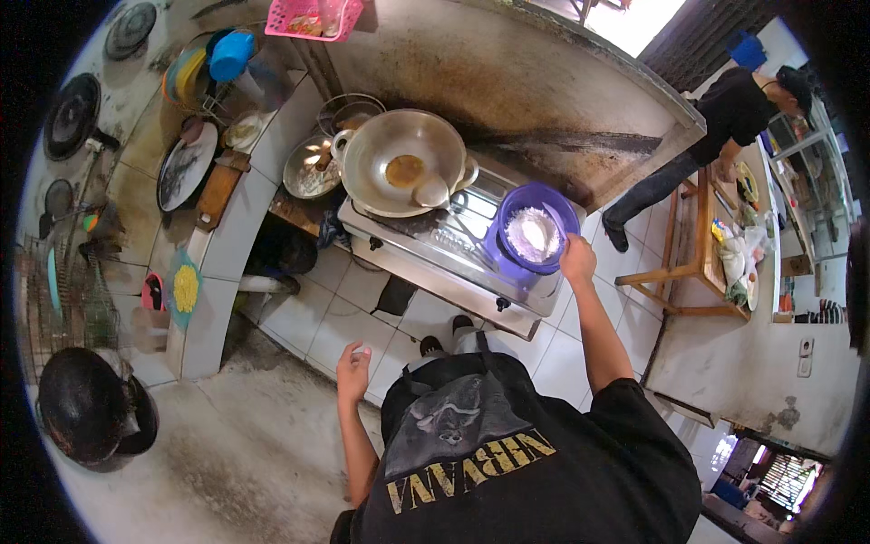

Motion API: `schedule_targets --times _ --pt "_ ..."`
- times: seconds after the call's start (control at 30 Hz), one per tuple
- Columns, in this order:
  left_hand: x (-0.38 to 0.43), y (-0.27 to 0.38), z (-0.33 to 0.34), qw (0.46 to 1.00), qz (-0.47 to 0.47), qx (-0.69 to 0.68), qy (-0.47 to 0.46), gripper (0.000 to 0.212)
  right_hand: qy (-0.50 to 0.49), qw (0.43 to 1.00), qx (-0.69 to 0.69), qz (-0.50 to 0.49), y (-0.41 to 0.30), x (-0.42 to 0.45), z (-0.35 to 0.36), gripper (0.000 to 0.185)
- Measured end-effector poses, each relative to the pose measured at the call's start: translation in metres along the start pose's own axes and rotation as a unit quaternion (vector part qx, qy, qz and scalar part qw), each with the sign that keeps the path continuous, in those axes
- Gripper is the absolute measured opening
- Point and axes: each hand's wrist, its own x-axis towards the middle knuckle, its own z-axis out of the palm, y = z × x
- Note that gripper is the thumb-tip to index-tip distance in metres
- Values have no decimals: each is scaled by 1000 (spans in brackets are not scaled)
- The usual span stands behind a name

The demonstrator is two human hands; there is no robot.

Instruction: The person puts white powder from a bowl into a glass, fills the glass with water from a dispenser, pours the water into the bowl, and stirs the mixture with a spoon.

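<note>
My right hand (578,260) is at the near right rim of a purple plastic bowl (508,234). It grips the end of a pale purple utensil (554,219), perhaps a rice scoop, which dips into the bowl. White powder (532,234), probably flour, lies inside. The bowl rests on the right side of a two-burner gas stove (435,238). To its left, a large metal wok (363,163) sits on the stove with a little brown oil (405,171) at the bottom and a ladle (431,190) inside. My left hand (353,372) hangs by my side, fingers loosely curled and apart, holding nothing.
A smaller pan (309,170) stands left of the wok. Along the tiled counter (255,204) are a cleaver (224,187) and a bag of chopped yellow food (185,289). A stained wall (530,88) rises behind the stove. Another person (724,112) leans over a wooden table (707,265) at right.
</note>
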Motion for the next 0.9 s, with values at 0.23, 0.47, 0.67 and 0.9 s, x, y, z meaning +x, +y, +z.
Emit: schedule_targets --times 0.23,0.47,0.67,0.9 --pt "21 -2 11 996 -80 -42 -15 38 -42 999 17 12 -14 16 -5 15" --pt "65 31 56 992 -61 -67 -87 37 -74 996 16 53 4 6 -22 19" --pt "128 144 188 947 13 -121 -298 49 -93 995 16 23 -25 -5 -11 18" --pt "189 183 307 964 61 -130 -223 64 -167 985 -24 20 -26 1 9 17"
